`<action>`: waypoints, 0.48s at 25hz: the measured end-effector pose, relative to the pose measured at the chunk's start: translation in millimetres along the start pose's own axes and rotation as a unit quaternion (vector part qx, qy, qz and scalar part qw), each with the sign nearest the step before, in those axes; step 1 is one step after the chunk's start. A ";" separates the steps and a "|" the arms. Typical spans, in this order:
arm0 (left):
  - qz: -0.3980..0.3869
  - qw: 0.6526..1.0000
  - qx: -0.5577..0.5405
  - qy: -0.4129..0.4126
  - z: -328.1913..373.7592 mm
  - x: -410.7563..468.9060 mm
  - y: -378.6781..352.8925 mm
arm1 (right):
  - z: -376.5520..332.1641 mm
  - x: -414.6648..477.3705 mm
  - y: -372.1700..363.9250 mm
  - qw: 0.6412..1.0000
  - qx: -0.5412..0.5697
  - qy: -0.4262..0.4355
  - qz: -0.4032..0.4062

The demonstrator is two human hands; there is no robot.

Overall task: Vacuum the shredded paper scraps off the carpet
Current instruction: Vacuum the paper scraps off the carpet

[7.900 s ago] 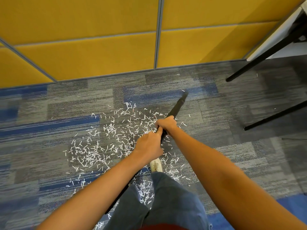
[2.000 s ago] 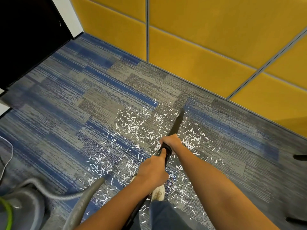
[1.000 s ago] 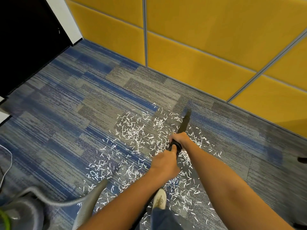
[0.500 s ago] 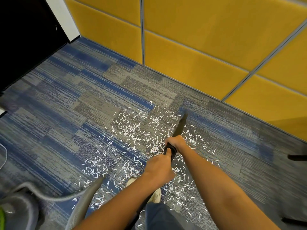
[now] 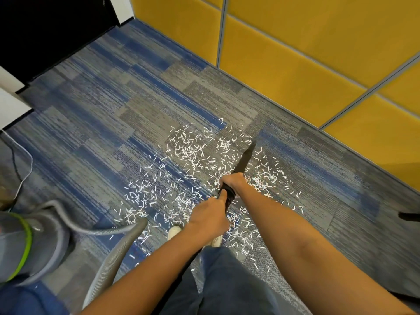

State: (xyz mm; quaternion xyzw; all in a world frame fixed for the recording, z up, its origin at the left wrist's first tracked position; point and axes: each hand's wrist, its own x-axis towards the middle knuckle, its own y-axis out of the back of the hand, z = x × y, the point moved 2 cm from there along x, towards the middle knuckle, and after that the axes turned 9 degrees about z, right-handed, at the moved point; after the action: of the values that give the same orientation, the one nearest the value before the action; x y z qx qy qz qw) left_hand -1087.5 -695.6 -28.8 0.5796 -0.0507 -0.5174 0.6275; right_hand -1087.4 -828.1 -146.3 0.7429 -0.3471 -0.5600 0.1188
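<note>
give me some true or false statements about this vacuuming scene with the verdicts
1. The left hand and right hand both grip the black wand. True.
2. The carpet is clean. False: many white paper scraps lie around the wand's tip.
3. The vacuum body stands at the person's right. False: the grey vacuum body is at their left, with its hose beside it.
4. The wall panels are yellow. True.
</note>
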 end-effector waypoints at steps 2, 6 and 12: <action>0.009 1.000 -0.009 0.014 -16.9 -7.8 -2.0 | -3.0 -11.5 -15.3 1.000 -0.022 0.005 -0.004; 0.021 1.000 -0.002 0.022 -37.4 -15.6 -7.8 | -12.7 -34.2 -38.8 0.996 -0.086 0.038 -0.006; -0.051 0.994 -0.095 -0.021 -45.4 -23.0 -22.8 | 10.0 -44.7 -42.8 0.987 -0.153 0.032 0.046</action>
State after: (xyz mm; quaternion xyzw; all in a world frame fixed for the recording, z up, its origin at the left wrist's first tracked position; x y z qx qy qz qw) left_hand -1081.4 -643.8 -48.9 0.5082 0.0154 -0.5629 0.6516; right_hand -1086.1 -765.8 -140.5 0.7166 -0.2878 -0.5762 0.2676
